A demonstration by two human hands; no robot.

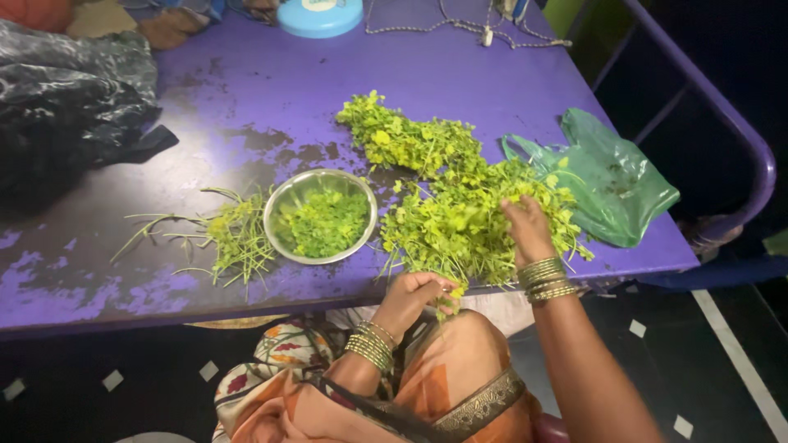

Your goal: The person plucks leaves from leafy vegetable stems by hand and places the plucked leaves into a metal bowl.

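Left hand (414, 294) pinched shut; right hand (525, 228) reaching forward, fingers curled

A purple table (460, 74) bears a steel bowl (283, 201), leafy greens (443, 205), stems (234, 238), a green bag (616, 176), a black bag (66, 98) and a blue lid (320, 16).

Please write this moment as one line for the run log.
left hand: holds leafy sprig at table edge | right hand: in pile of greens | steel bowl: picked leaves | bare stems: left of bowl

One steel bowl (320, 216), two bags, three heaps of greens.
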